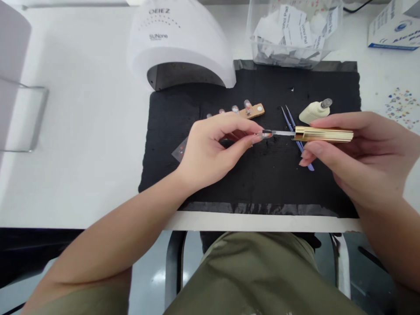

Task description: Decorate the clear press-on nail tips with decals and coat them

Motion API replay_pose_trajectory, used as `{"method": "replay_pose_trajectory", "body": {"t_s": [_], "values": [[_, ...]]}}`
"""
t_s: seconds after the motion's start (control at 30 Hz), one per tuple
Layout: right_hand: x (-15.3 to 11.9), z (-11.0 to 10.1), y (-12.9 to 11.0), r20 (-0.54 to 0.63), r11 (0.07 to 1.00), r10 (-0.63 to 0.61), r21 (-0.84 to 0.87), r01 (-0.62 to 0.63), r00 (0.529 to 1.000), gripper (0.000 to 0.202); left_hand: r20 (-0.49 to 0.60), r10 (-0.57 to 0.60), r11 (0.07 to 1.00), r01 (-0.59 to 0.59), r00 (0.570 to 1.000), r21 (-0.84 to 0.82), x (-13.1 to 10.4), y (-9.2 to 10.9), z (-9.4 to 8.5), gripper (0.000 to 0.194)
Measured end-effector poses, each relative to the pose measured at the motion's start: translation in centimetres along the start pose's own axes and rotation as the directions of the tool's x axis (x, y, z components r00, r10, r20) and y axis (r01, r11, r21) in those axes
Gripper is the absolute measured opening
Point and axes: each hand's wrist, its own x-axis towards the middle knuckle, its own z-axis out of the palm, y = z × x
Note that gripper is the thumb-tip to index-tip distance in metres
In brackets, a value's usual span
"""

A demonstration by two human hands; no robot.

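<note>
My left hand (216,146) pinches a small clear nail tip (266,134) with coloured specks between thumb and finger. In my right hand (361,153) lies a gold brush handle (323,134), held level, and its thin brush (282,133) reaches left to the nail tip. Behind my left hand, a wooden strip (254,111) carries several decorated nail tips (247,106), partly hidden. Blue tweezers (300,146) lie beneath the brush, partly covered by the handle and my right fingers. A cream bottle (314,112) with an open-looking grey neck is just beyond my right hand.
A black mat (210,188) covers part of the white table (82,109). At the back are a white lamp (183,39), a clear tub (295,59) of pad packets and a box (397,26). Small coloured stickers (402,107) lie at right, a clear sheet (180,151) by my left wrist.
</note>
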Motion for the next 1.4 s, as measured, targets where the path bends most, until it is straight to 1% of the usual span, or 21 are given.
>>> {"method": "replay_pose_trajectory", "body": {"t_s": [0.1,0.2,0.37,0.53,0.63,0.83,1.1,1.2,1.4], "values": [[0.04,0.33,-0.06,-0.033,1.0,0.014,-0.006,-0.014,0.999,0.026,-0.008,0.013,1.0,-0.013,1.0,-0.025,-0.01,0.02,0.09,0.005],[0.04,0.42,0.0,-0.04,1.0,0.019,-0.017,-0.02,0.999,0.022,-0.001,0.013,1.0,-0.013,1.0,-0.008,-0.05,-0.04,0.02,0.006],[-0.02,0.17,-0.01,-0.006,0.997,0.033,-0.069,-0.033,0.999,0.018,0.011,0.022,0.999,-0.022,1.0,0.037,-0.08,-0.13,-0.14,0.007],[-0.12,0.21,-0.18,0.014,0.996,0.05,-0.073,-0.049,0.999,0.016,0.008,0.065,0.998,-0.065,0.998,0.001,-0.08,-0.19,-0.08,0.009],[-0.18,0.25,-0.35,0.018,0.993,0.079,-0.086,-0.077,0.997,0.014,0.002,0.066,0.998,-0.066,0.998,0.01,-0.11,-0.28,-0.04,0.009],[-0.09,0.26,-0.44,0.025,0.992,0.076,-0.105,-0.073,0.997,0.016,-0.007,0.066,0.998,-0.065,0.998,0.017,-0.15,-0.44,0.07,0.009],[-0.16,0.43,-0.39,0.004,0.989,0.066,-0.137,-0.064,0.998,0.01,0.002,0.069,0.998,-0.069,0.998,-0.011,-0.16,-0.2,-0.05,0.009],[-0.12,0.4,-0.36,-0.005,0.986,0.062,-0.155,-0.062,0.998,0.008,0.005,0.049,0.999,-0.049,0.999,0.005,-0.14,-0.17,-0.12,0.008],[0.02,0.35,-0.36,-0.052,0.984,0.079,-0.159,-0.086,0.996,0.004,-0.001,0.053,0.999,-0.053,0.999,-0.005,-0.04,-0.18,-0.08,0.01]]}}
